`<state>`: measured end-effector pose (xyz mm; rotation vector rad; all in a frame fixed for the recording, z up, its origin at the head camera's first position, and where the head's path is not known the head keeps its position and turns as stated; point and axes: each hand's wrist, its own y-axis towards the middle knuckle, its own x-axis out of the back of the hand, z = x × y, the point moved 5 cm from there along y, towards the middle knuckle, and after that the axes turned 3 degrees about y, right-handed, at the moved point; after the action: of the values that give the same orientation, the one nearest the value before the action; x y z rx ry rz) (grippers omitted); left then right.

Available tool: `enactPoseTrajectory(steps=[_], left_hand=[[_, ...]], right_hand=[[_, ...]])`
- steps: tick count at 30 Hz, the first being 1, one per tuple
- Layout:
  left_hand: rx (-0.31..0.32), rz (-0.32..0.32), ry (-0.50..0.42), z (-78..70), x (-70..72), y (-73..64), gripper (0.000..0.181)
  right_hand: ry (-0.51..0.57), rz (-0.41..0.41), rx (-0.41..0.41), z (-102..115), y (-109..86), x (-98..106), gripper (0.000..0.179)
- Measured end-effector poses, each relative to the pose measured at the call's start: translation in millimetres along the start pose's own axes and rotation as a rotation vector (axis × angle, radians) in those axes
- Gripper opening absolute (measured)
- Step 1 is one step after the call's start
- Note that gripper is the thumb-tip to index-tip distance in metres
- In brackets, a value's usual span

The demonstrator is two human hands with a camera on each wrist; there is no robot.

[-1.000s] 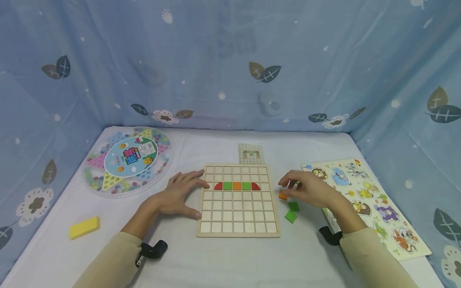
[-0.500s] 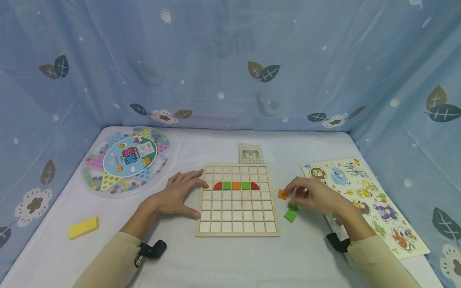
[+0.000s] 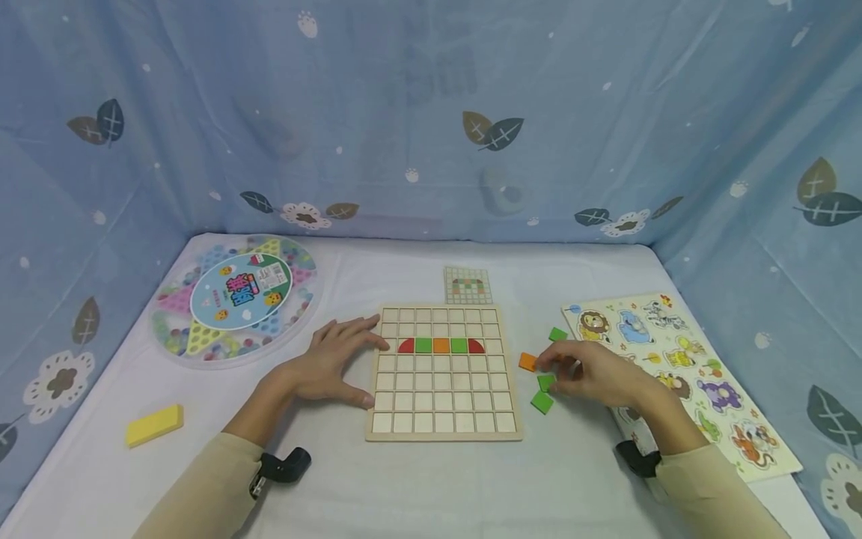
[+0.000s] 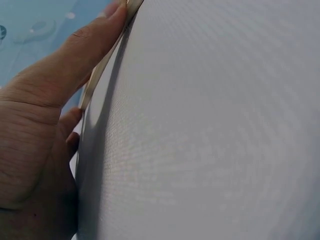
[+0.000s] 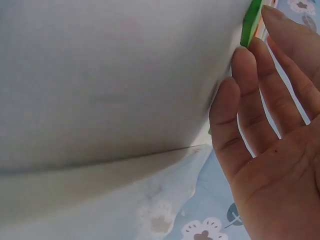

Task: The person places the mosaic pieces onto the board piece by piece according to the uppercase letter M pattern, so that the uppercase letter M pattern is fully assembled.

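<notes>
Gridded wooden board (image 3: 443, 383), one, on the tabletop (image 3: 431, 494), left hand (image 3: 330, 364) spread against its left edge, seemingly to steady it; orange tile (image 3: 527, 361), one, off its right edge, apparently for easy reach, at the loosely bent right hand (image 3: 592, 370), contact unclear.

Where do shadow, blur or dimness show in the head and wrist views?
Head view: fairly even light, the grid board clear, fine detail on the small card unclear; left wrist view: dim, a dark shadow beside the left hand, faint ripples across the white cloth; right wrist view: soft shading beside the right hand, a flower print low down looking hazy.
</notes>
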<state>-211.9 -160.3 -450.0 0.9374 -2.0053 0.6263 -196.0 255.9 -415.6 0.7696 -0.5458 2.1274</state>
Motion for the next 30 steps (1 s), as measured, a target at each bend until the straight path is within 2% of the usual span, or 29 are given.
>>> enactPoseTrajectory(steps=[7, 14, 19, 30], left_hand=[[0.002, -0.002, -0.003, -0.6, 0.3, -0.2, 0.080], [-0.003, -0.003, 0.004, -0.4, 0.3, -0.1, 0.080], [-0.005, -0.003, 0.007, -0.9, 1.8, -0.4, 0.081], [-0.015, 0.001, -0.003, -2.0, 1.5, -1.4, 0.081]], right_hand=[[0.001, 0.009, 0.021, -2.9, 1.5, -3.9, 0.035], [-0.024, 0.014, -0.018, -3.2, 1.2, -5.5, 0.036], [-0.038, 0.011, -0.018, -0.7, 1.2, -5.4, 0.035], [0.029, -0.016, -0.020, 3.2, -1.7, -3.6, 0.031]])
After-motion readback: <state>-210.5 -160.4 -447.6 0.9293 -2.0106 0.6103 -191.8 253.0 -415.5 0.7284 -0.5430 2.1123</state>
